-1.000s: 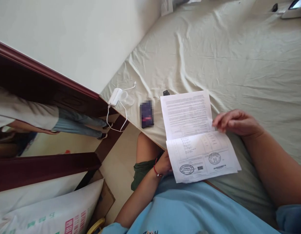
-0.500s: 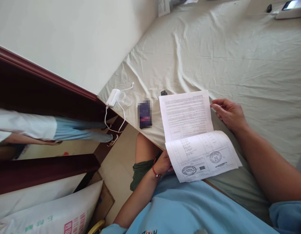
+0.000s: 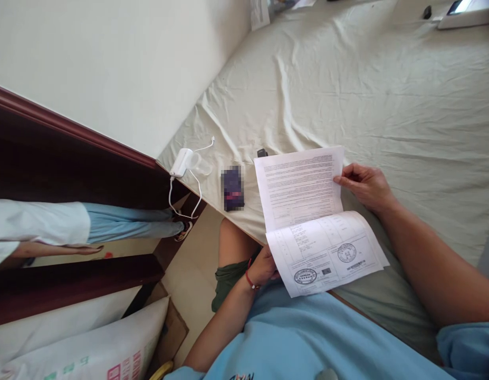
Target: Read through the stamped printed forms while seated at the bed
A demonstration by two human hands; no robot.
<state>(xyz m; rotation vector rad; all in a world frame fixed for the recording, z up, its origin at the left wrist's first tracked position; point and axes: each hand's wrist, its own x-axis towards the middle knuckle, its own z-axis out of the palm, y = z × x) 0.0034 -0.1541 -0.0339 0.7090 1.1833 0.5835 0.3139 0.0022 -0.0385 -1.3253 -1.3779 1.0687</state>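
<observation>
Printed papers [image 3: 301, 190] with text lie open before me, the lower sheet [image 3: 327, 253] folded over toward my body and showing two round stamps and a barcode. My right hand [image 3: 365, 184] pinches the right edge of the upper sheet between thumb and fingers. At the lower left edge, my left hand [image 3: 263, 268], with a red string bracelet at the wrist, grips the papers; its fingertips are hidden beneath them. A small black object [image 3: 262, 153] peeks out behind the top left corner of the papers.
On the cloth-covered surface [image 3: 406, 95] to the left lie a blurred dark object [image 3: 232, 189], a white device with cable [image 3: 181, 162] and a clear cup [image 3: 200, 164]. A person [image 3: 121, 222] stands in the doorway. White sacks [image 3: 97, 343] lean at lower left.
My right hand has moved slightly left and now grips the upper sheet's right edge. That sheet's right side has shifted upward. The person in the doorway has shifted, one hand now extended.
</observation>
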